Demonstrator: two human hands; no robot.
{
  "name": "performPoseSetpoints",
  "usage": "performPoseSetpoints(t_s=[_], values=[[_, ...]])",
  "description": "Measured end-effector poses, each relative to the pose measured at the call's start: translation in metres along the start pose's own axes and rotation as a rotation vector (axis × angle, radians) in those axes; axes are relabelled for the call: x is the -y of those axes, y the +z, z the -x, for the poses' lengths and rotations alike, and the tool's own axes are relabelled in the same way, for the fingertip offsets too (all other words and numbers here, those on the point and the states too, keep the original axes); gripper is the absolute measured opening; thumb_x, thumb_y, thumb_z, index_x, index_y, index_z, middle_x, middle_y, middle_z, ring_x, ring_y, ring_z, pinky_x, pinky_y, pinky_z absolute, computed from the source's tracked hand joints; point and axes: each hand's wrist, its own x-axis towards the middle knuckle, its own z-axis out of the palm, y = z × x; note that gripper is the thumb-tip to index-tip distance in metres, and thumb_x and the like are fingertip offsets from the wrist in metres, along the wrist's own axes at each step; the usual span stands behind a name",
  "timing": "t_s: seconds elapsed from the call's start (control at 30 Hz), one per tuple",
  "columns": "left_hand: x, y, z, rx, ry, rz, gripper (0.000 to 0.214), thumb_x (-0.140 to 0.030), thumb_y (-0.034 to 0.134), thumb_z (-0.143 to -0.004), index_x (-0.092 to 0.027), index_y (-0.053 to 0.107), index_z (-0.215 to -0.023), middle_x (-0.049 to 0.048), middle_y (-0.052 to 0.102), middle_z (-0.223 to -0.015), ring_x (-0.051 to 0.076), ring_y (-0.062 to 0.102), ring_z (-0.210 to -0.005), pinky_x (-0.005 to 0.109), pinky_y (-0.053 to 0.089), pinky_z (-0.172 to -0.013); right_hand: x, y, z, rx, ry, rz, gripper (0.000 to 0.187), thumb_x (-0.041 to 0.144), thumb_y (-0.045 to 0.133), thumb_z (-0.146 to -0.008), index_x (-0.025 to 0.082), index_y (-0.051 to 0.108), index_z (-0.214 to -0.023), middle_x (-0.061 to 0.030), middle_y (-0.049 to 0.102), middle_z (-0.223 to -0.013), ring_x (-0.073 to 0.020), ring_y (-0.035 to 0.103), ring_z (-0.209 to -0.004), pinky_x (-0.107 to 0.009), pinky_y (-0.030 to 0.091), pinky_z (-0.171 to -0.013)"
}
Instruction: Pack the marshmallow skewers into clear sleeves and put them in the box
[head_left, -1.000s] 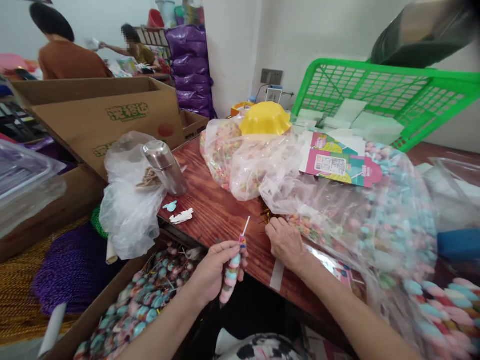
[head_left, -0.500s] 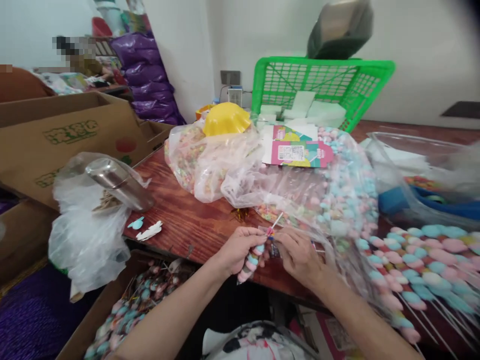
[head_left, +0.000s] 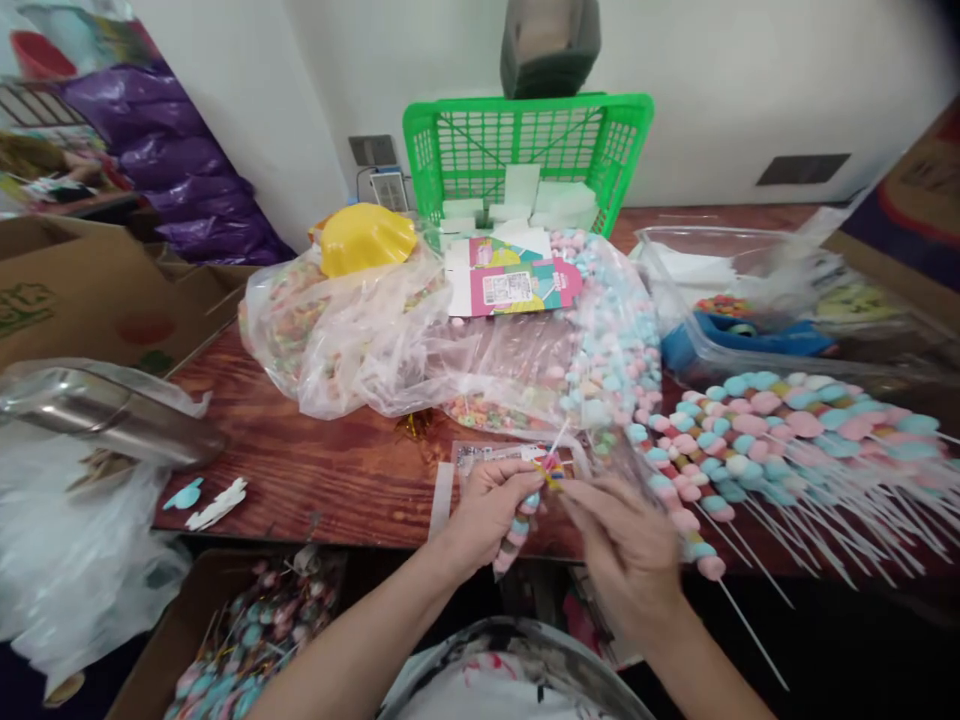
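My left hand (head_left: 484,505) is closed around a wrapped candy skewer (head_left: 517,520), pastel pink, blue and white, its white stick pointing up and right. My right hand (head_left: 619,535) meets it at the skewer's top, fingers pinched at a small gold and coloured bit by the stick; what it pinches is too small to name. Both hands hover over the near edge of the wooden table (head_left: 322,470). A row of unwrapped candy skewers (head_left: 757,440) lies just right of my right hand.
Clear plastic bags of candy (head_left: 390,330) fill the table's middle, with a yellow bowl (head_left: 364,238) and a pink printed card (head_left: 514,285) on top. Behind stands a green basket (head_left: 525,150). A steel flask (head_left: 105,415) lies left, a cardboard box of wrapped skewers (head_left: 247,630) below.
My right hand left the table and came to the top of the skewer in my left hand. The view swung right, bringing the row of skewers into sight.
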Motion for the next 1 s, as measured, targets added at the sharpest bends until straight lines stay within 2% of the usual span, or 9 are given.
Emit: performPoseSetpoints(t_s=[0.2,0.33,0.43,0.53,0.6,0.7,0.83,0.9,1.0], values=[[0.006,0.004,0.003,0.121,-0.006,0.053,0.033,-0.044,0.07,-0.069,-0.014,0.057,-0.074,-0.0064,0.048,-0.052,0.005,0.039,-0.027,0.016,0.03,-0.021,-0.005,0.014,-0.012,0.147,-0.017,-0.011,0.032,0.011,0.045,-0.09,0.024,0.068,-0.109,-0.0048,0.067,-0.085,-0.014,0.064,-0.074,-0.026,0.052,-0.066],[0.01,-0.004,0.003,0.062,-0.003,0.06,0.039,-0.048,0.074,-0.066,-0.014,0.056,-0.073,-0.0068,0.047,-0.05,0.005,0.036,-0.026,0.016,0.026,-0.02,-0.012,0.019,-0.003,0.096,0.072,-0.029,0.032,0.014,0.053,-0.087,0.022,0.059,-0.117,-0.0026,0.067,-0.08,-0.0141,0.062,-0.07,-0.027,0.051,-0.066],[0.014,-0.005,0.001,0.019,-0.008,0.096,0.038,-0.047,0.075,-0.065,-0.015,0.057,-0.076,-0.0071,0.046,-0.049,0.005,0.034,-0.027,0.015,0.023,-0.021,-0.014,0.024,0.009,-0.04,0.254,-0.116,0.027,0.019,0.063,-0.081,0.02,0.056,-0.108,-0.0001,0.063,-0.074,-0.0134,0.059,-0.066,-0.027,0.05,-0.064],[0.014,-0.002,-0.002,0.016,0.027,0.051,0.034,-0.046,0.072,-0.069,-0.014,0.061,-0.078,-0.0063,0.045,-0.05,0.005,0.033,-0.029,0.016,0.022,-0.024,-0.014,0.027,0.015,-0.045,0.592,-0.404,0.015,0.03,0.066,-0.08,0.019,0.057,-0.083,0.0015,0.058,-0.068,-0.0112,0.054,-0.06,-0.024,0.045,-0.056],[0.012,0.0,-0.003,0.036,0.145,-0.05,0.029,-0.042,0.07,-0.073,-0.014,0.066,-0.076,-0.0028,0.051,-0.058,0.005,0.037,-0.036,0.018,0.031,-0.032,-0.015,0.025,0.014,0.008,0.775,-0.61,0.021,0.036,0.068,-0.077,0.017,0.058,-0.075,0.003,0.053,-0.06,-0.0094,0.047,-0.053,-0.022,0.04,-0.05],[0.003,0.0,-0.003,0.094,0.421,-0.29,0.021,-0.034,0.067,-0.078,-0.015,0.071,-0.07,0.0036,0.06,-0.074,0.01,0.053,-0.059,0.023,0.045,-0.059,-0.019,0.016,0.007,0.143,0.852,-0.734,0.026,0.04,0.072,-0.072,0.016,0.062,-0.074,0.0038,0.051,-0.055,-0.0086,0.043,-0.051,-0.022,0.036,-0.049],[-0.007,-0.003,0.002,0.171,0.585,-0.592,0.027,-0.029,0.056,-0.086,-0.015,0.07,-0.067,0.0047,0.058,-0.068,0.014,0.052,-0.067,0.026,0.04,-0.066,-0.023,0.0,-0.006,0.482,0.682,-0.573,0.019,0.036,0.062,-0.08,0.017,0.064,-0.078,0.0015,0.057,-0.061,-0.0111,0.049,-0.055,-0.024,0.041,-0.053],[-0.011,-0.004,0.007,0.202,0.614,-0.715,0.029,-0.027,0.052,-0.088,-0.015,0.068,-0.066,0.0047,0.056,-0.067,0.015,0.051,-0.066,0.026,0.038,-0.065,-0.021,-0.006,-0.011,0.541,0.384,-0.347,0.014,0.025,0.052,-0.085,0.018,0.064,-0.084,-0.0026,0.064,-0.075,-0.0159,0.057,-0.069,-0.03,0.048,-0.064],[-0.021,-0.004,0.014,0.27,0.622,-0.832,0.032,-0.025,0.048,-0.089,-0.016,0.065,-0.064,0.0035,0.053,-0.065,0.014,0.049,-0.065,0.026,0.037,-0.065,-0.017,-0.015,-0.016,0.484,-0.118,-0.026,0.025,0.008,0.04,-0.084,0.019,0.061,-0.091,-0.0064,0.063,-0.084,-0.0189,0.058,-0.082,-0.034,0.049,-0.073]])
